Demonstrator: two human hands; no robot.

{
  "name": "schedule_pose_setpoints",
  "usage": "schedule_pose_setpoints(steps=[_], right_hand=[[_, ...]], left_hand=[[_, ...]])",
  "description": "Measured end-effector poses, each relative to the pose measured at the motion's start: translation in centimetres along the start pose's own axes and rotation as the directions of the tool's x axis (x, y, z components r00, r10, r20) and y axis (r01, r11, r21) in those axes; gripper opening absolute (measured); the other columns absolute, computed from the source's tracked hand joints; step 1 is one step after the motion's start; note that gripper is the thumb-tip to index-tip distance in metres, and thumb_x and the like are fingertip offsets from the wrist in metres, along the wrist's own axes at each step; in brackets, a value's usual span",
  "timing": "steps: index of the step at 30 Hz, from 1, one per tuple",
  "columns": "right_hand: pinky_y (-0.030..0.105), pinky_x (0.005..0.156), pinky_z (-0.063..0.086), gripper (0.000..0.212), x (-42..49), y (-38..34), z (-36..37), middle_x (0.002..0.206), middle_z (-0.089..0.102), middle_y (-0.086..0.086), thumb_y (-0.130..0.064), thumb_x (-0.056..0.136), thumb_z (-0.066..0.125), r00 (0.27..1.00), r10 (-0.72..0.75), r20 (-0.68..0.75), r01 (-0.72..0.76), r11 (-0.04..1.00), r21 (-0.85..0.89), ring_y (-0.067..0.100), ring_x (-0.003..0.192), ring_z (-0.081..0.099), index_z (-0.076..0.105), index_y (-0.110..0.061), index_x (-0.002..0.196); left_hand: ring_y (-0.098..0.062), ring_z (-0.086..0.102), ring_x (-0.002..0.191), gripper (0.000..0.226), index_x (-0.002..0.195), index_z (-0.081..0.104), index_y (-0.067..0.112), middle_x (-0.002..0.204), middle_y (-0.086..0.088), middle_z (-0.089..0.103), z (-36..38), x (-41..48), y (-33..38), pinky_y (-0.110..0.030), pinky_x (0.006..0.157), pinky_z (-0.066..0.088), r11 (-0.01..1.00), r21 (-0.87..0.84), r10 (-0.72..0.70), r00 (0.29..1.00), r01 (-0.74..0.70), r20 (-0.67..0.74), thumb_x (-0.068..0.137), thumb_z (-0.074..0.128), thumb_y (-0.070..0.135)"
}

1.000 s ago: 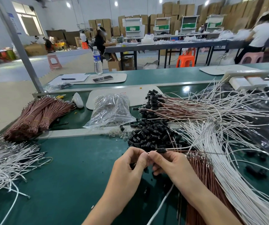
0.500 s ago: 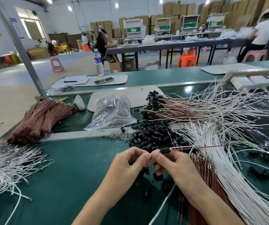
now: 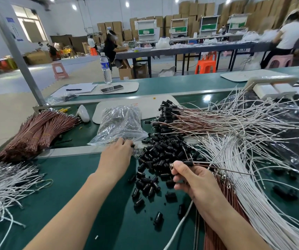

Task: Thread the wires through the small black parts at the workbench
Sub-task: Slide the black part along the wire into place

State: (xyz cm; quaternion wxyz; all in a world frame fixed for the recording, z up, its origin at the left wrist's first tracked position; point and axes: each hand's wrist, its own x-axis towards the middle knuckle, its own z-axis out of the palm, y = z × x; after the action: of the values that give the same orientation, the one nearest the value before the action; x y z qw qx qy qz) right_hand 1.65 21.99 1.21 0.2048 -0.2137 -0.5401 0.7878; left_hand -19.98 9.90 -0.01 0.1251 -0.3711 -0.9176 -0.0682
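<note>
Our left hand (image 3: pixel 117 153) sits at the far left edge of the pile of black parts (image 3: pixel 163 152), fingers curled so we cannot tell their grip, while our right hand (image 3: pixel 192 179), nearer, pinches a brown wire (image 3: pixel 226 169) pointing right.

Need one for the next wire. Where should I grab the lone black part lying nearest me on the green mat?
Pinch the lone black part across its rounded sides at mid-length, from above with the left hand. It lies flat, apart from the pile, leaving both ends free for threading.

Loose black parts (image 3: pixel 163 152) beside fanned wires (image 3: pixel 244 177)
</note>
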Motion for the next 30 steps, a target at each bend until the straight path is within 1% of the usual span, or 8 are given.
schedule_pose_setpoints(steps=[7, 9, 10, 13, 16, 19, 23, 30], right_hand=[[0.02, 0.062, 0.056, 0.028, -0.1, -0.1, 0.0, 0.077, 0.073, 0.005, -0.044, 0.071, 0.076, 1.0, 0.0, -0.003, 0.0, 1.0, -0.013, 0.011, 0.068, 0.067, 0.082, -0.016, 0.074], [0.02, 0.062, 0.056, 0.026, -0.1, -0.1, 0.0, 0.078, 0.073, 0.004, -0.042, 0.072, 0.076, 1.0, -0.002, -0.002, 0.002, 1.0, -0.007, 0.011, 0.068, 0.067, 0.082, -0.017, 0.073], [0.02, 0.061, 0.056, 0.025, -0.1, -0.1, 0.1, 0.078, 0.074, 0.004, -0.042, 0.071, 0.076, 1.0, -0.002, -0.002, 0.002, 1.0, -0.003, 0.01, 0.067, 0.067, 0.082, -0.017, 0.072], [0.02, 0.06, 0.055, 0.025, -0.1, -0.1, 0.2, 0.079, 0.074, 0.004, -0.042, 0.069, 0.077, 1.0, -0.006, 0.0, 0.006, 1.0, 0.006, 0.01, 0.066, 0.067, 0.082, -0.018, 0.072], [0.02, 0.06, 0.055, 0.026, 0.0, 0.1, 0.3, 0.08, 0.075, 0.004, -0.043, 0.067, 0.078, 1.0, -0.009, -0.002, 0.009, 1.0, 0.006, 0.01, 0.067, 0.067, 0.083, -0.018, 0.075], [0.02, 0.058, 0.055, 0.028, 0.1, 0.2, 0.2, 0.079, 0.075, 0.005, -0.044, 0.065, 0.079, 1.0, -0.025, -0.004, 0.025, 1.0, 0.006, 0.01, 0.065, 0.067, 0.083, -0.019, 0.076], [0.019, 0.058, 0.055, 0.031, 0.2, 0.4, 0.1, 0.08, 0.075, 0.004, -0.046, 0.065, 0.079, 0.999, -0.037, 0.001, 0.037, 0.999, 0.004, 0.009, 0.065, 0.067, 0.083, -0.019, 0.079], [0.021, 0.059, 0.054, 0.032, 0.1, 0.5, 0.0, 0.083, 0.075, 0.005, -0.045, 0.067, 0.08, 0.999, -0.05, 0.019, 0.05, 0.999, 0.02, 0.01, 0.066, 0.067, 0.083, -0.018, 0.083]], left_hand=[[-0.021, 0.055, 0.112, 0.022, 0.122, 0.058, 0.016, 0.122, -0.002, 0.056, -0.3, -1.2, 0.9, -0.035, 0.096, 0.046, 0.995, -0.099, 0.002, 1.0, -0.004, -0.02, 0.105, 0.047, 0.025], [-0.017, 0.055, 0.106, 0.015, 0.114, 0.058, 0.018, 0.113, 0.002, 0.057, -1.4, -2.1, 1.5, -0.033, 0.093, 0.047, 0.955, -0.296, -0.063, 0.993, 0.032, -0.097, 0.102, 0.052, 0.025], [-0.013, 0.057, 0.099, 0.009, 0.109, 0.058, 0.021, 0.105, 0.006, 0.06, -2.0, -2.8, 2.1, -0.029, 0.087, 0.048, 0.872, -0.486, -0.136, 0.981, 0.053, -0.136, 0.101, 0.056, 0.024], [-0.003, 0.059, 0.078, 0.013, 0.104, 0.064, 0.035, 0.088, 0.013, 0.065, -3.8, -5.7, 4.8, -0.017, 0.069, 0.048, 0.408, -0.913, -0.272, 0.956, 0.012, -0.11, 0.1, 0.06, 0.023], [-0.006, 0.06, 0.078, 0.011, 0.102, 0.072, 0.035, 0.086, 0.01, 0.07, -3.8, -8.4, 7.1, -0.023, 0.073, 0.052, 0.173, -0.983, -0.181, 0.98, -0.054, -0.086, 0.095, 0.066, 0.03], [-0.008, 0.063, 0.077, 0.013, 0.097, 0.074, 0.032, 0.083, 0.006, 0.072, -2.8, -9.5, 8.0, -0.02, 0.074, 0.053, 0.06, -0.997, -0.154, 0.986, -0.054, -0.062, 0.085, 0.07, 0.028], [-0.011, 0.066, 0.076, 0.013, 0.098, 0.074, 0.031, 0.085, 0.0, 0.074, -2.0, -9.8, 8.3, -0.025, 0.071, 0.056, 0.063, -0.997, -0.153, 0.987, -0.048, -0.057, 0.086, 0.071, 0.029], [-0.011, 0.063, 0.077, 0.012, 0.108, 0.065, 0.039, 0.09, 0.013, 0.066, -1.1, -10.2, 8.8, -0.014, 0.065, 0.046, 0.405, -0.896, -0.104, 0.964, -0.184, -0.245, 0.097, 0.061, 0.039]])
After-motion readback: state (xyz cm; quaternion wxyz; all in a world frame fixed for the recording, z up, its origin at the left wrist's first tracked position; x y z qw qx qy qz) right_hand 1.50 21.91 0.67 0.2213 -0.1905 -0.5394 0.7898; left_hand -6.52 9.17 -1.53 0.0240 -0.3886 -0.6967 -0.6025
